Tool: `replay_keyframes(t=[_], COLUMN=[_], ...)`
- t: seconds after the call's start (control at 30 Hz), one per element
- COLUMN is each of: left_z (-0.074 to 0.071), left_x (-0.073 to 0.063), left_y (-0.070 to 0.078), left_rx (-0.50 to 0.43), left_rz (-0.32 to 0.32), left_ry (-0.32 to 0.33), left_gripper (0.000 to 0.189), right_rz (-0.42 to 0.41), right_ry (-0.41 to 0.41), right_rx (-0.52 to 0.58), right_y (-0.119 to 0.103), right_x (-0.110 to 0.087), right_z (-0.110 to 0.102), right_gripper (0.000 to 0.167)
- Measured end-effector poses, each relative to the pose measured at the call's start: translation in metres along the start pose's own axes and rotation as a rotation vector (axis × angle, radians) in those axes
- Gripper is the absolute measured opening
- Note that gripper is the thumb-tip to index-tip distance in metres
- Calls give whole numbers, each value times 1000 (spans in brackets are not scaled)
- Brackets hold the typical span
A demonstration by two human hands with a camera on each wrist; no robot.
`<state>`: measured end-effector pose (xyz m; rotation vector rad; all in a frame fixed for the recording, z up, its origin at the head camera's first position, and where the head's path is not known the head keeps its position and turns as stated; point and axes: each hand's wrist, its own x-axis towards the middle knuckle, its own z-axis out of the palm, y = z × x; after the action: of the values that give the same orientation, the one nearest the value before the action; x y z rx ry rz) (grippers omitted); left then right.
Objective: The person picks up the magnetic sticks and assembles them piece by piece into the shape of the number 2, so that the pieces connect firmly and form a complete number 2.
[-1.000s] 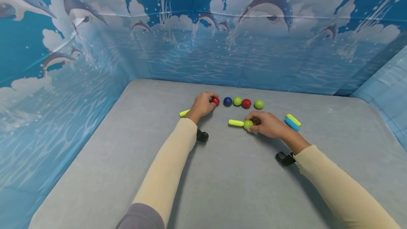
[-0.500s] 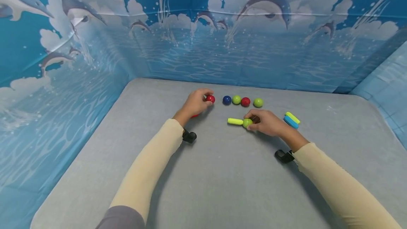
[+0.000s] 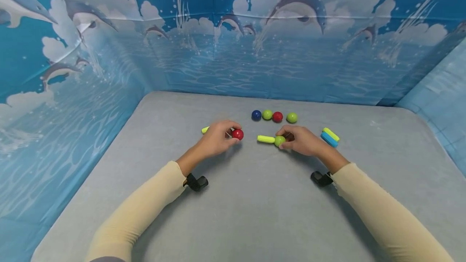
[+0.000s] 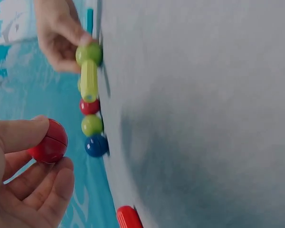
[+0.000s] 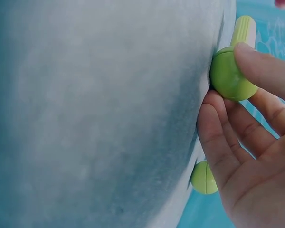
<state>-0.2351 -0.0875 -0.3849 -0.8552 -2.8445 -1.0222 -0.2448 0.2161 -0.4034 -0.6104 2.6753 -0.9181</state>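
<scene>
Between thumb and fingers my left hand [image 3: 216,138] holds a glossy red ball [image 3: 238,134]; a seam line shows on the ball [image 4: 52,142] in the left wrist view. My right hand [image 3: 302,140] pinches a green ball [image 3: 279,141] with a ribbed yellow-green stick [image 3: 266,139] joined to its left side. The stick points toward the red ball, with a gap between them. In the right wrist view the thumb presses on the green ball [image 5: 230,76] from one side, fingers on the other.
Behind the hands, a blue ball [image 3: 256,115], a green ball [image 3: 267,114], a red ball [image 3: 277,117] and another green ball [image 3: 292,117] form a row. Yellow [image 3: 331,134] and blue [image 3: 329,139] sticks lie right. A yellow stick [image 3: 205,130] and red stick [image 4: 129,217] lie left.
My left hand has taken the red ball from the left end of the row and brought it nearer, level with the yellow-green stick. The right hand keeps its hold with little movement.
</scene>
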Motion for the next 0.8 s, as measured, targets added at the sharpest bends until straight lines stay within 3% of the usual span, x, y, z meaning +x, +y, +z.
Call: replay_keyframes(t=[0.27, 0.43, 0.8], left_z=[6, 12, 22], left_x=[-13, -12, -2], left_y=[1, -4, -3], left_rx=[0, -23, -32], left_rz=[-1, -20, -128], left_ry=[17, 8, -11], left_gripper=[36, 36, 37], right_rz=[1, 2, 13], right_ry=[9, 8, 4], right_rx=[-10, -2, -2], right_y=[0, 0, -1], right_x=[-1, -2, -1], right_z=[-1, -1, 0], right_gripper=[28, 29, 29])
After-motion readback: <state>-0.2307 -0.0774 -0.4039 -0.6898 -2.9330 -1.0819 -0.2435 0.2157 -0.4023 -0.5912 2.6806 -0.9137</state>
